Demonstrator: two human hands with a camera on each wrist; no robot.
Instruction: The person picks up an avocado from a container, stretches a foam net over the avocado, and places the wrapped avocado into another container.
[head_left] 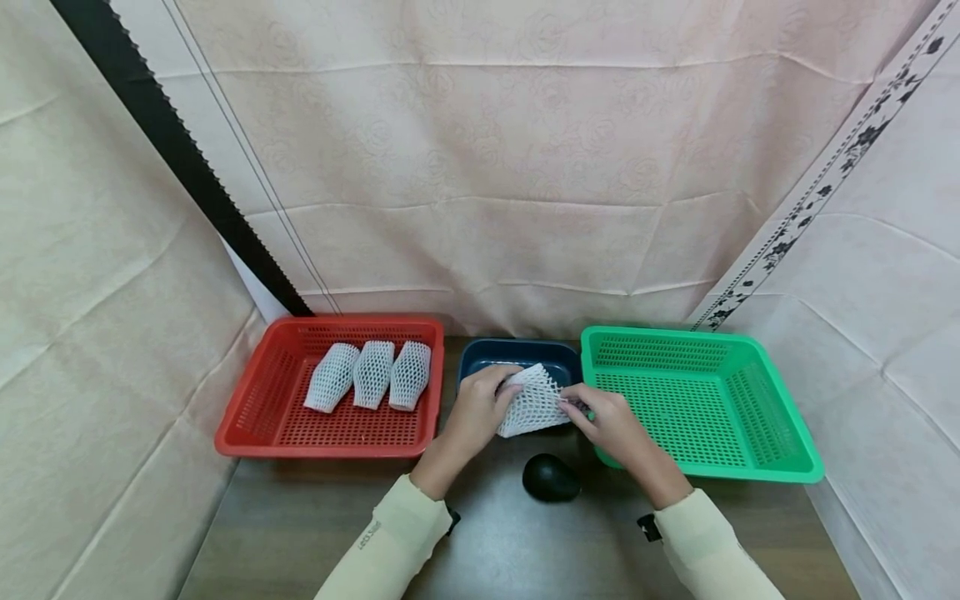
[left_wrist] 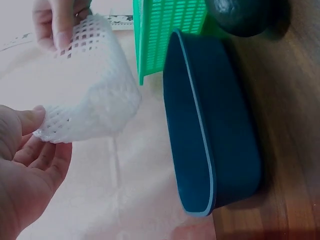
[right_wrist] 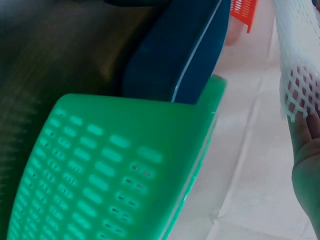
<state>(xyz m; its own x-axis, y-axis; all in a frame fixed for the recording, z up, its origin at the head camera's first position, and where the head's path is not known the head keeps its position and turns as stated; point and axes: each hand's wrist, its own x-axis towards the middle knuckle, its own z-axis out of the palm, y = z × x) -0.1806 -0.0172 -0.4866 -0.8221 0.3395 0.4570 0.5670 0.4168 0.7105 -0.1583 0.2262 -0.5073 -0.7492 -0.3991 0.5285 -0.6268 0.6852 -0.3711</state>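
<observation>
A white foam net sleeve (head_left: 531,405) is stretched between both hands, above the front of the dark blue tray (left_wrist: 212,125). My left hand (head_left: 480,410) pinches one end of it between thumb and fingers. At the other end my right hand (head_left: 606,421) pinches the mesh edge, its fingertips partly hidden by the netting in the right wrist view. A dark, glossy oval thing (head_left: 551,478), avocado-like in shape, lies on the table just in front of the hands, touched by neither.
On the left, a red basket (head_left: 330,450) holds three plump white net sleeves (head_left: 372,374); what is inside them cannot be told. A green basket (head_left: 780,417) stands on the right, beside the blue tray. Cloth (head_left: 480,167) hangs behind the wooden table (head_left: 495,550).
</observation>
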